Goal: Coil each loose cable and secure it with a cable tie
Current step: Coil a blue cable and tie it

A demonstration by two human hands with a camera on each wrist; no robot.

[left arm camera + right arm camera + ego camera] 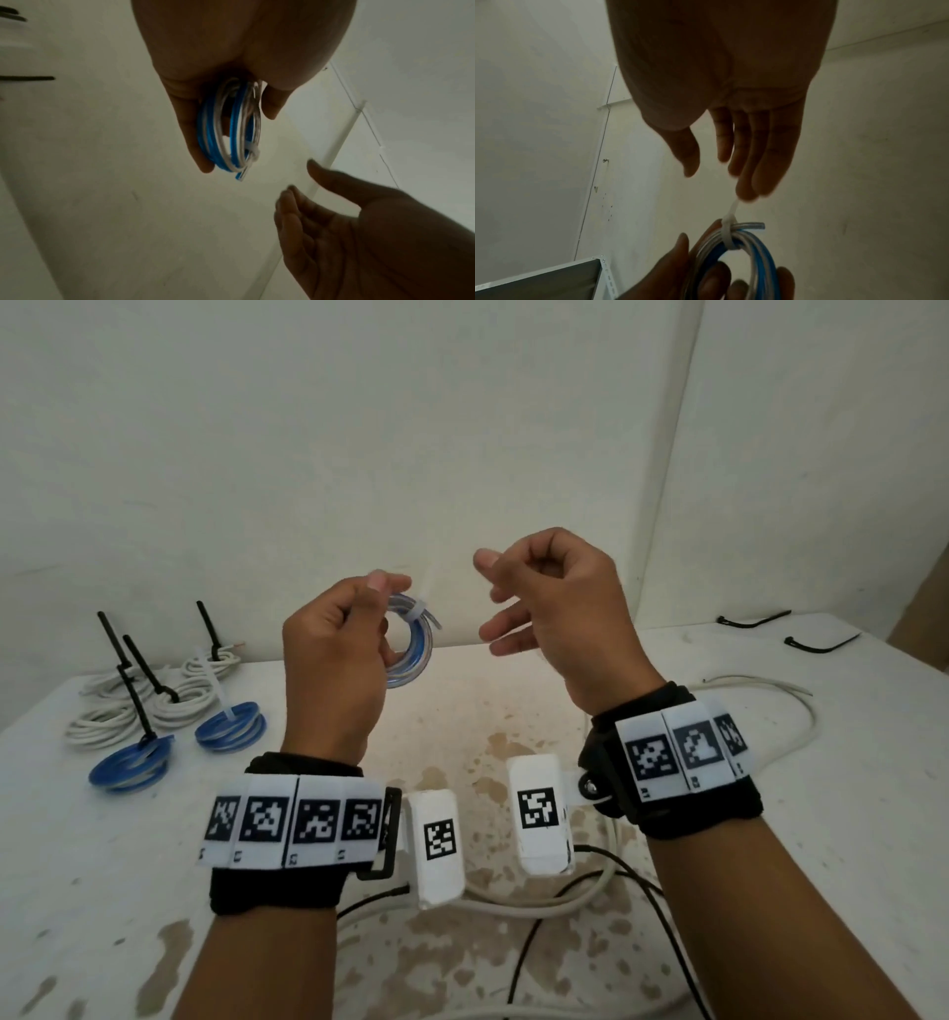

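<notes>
My left hand (pixel 369 608) holds a small coil of blue and clear cable (pixel 416 654) up above the table, fingers curled round its left side. A white cable tie (pixel 418 611) is cinched round the top of the coil, its thin tail sticking upward. In the right wrist view the tie (pixel 727 233) binds the coil (pixel 757 253) strands, with the tail pointing towards my fingertips. My right hand (pixel 513 603) hovers just right of the coil, fingers loosely extended and holding nothing. The left wrist view shows the coil (pixel 231 132) in my palm and the right hand (pixel 334 223) spread open below.
At the table's (pixel 847 788) back left lie tied white coils (pixel 128 706) and two tied blue coils (pixel 231 731), black tie tails standing up. A loose white cable (pixel 770 690) runs along the right and under my wrists. Two black ties (pixel 755 618) lie at the back right.
</notes>
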